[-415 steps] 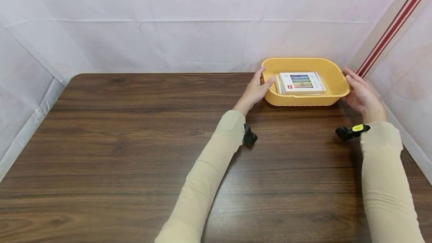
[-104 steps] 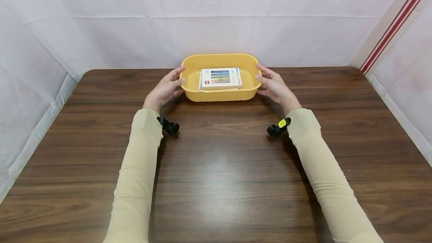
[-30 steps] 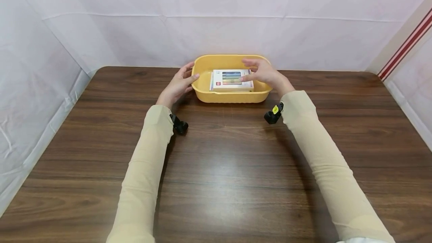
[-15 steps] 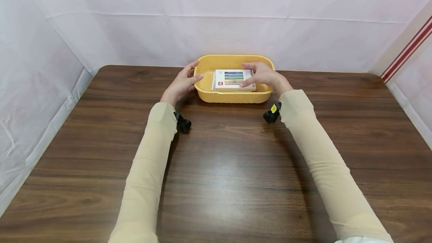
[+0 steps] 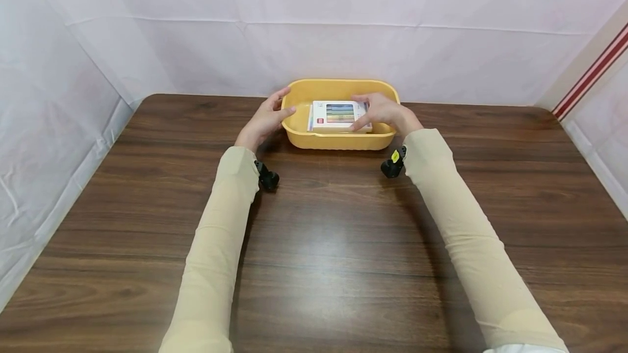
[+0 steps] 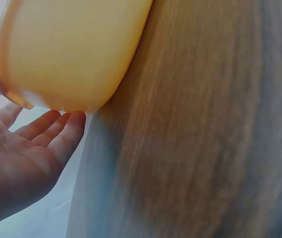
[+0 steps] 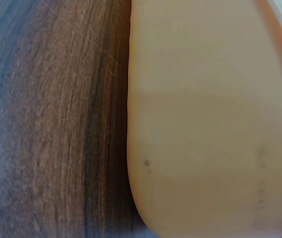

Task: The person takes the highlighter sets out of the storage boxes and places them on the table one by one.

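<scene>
A yellow plastic tub (image 5: 338,140) stands at the far middle of the wooden table (image 5: 324,244). Inside it lies a white box (image 5: 333,116) with coloured stripes on its lid. My left hand (image 5: 267,119) rests with straight fingers against the tub's left end; in the left wrist view its fingertips (image 6: 66,131) touch the tub's wall (image 6: 71,49). My right hand (image 5: 380,113) reaches into the tub and holds the box's right end, thumb on the near side, fingers over the far side. The right wrist view shows only the tub's wall (image 7: 205,124) and the table (image 7: 46,124), not the hand.
White sheeting (image 5: 319,53) closes off the back and both sides of the table. A red-striped strip (image 5: 593,78) runs up the right corner. Bare dark wood stretches from the tub to the near edge.
Since the oldest frame the tub has gone from the far right to the far middle. In the last second my right hand has come down from above the box onto its right end.
</scene>
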